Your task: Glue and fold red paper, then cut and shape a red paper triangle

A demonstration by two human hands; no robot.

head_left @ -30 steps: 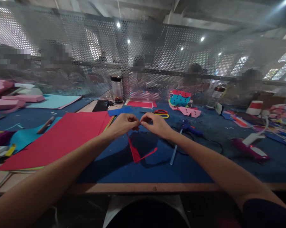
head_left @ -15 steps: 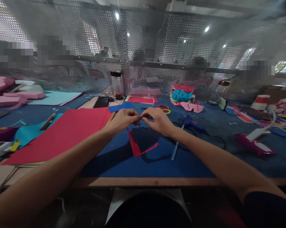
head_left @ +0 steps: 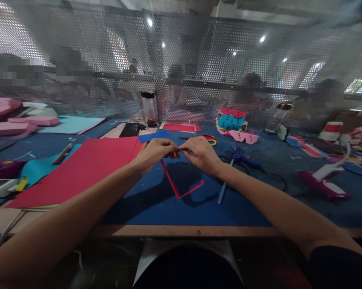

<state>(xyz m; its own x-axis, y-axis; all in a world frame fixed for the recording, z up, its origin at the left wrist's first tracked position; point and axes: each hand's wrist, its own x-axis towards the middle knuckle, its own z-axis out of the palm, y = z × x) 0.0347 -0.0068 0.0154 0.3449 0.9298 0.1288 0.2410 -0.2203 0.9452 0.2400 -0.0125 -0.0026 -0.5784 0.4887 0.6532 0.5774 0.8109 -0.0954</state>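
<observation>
A folded red paper strip hangs below my left hand, bent into a V with one arm pointing right above the blue mat. Closed fingers of that hand hold its upper end. My right hand is closed in a pinch, its fingertips meeting the left ones at the strip's upper end; the exact hold is mostly hidden. Right of the hands lies a blue glue gun with a clear glue stick sticking out toward me. Behind my right hand are scissors with red and yellow handles.
At left lie large red sheets and a teal sheet. Further back stand a glass bottle and pink, blue and red paper pieces with dots. A purple device sits at right. A perforated screen closes the back.
The hanging red strip has turned and swung slightly right, showing its edge more. Both hands stay nearly in place, fingertips together.
</observation>
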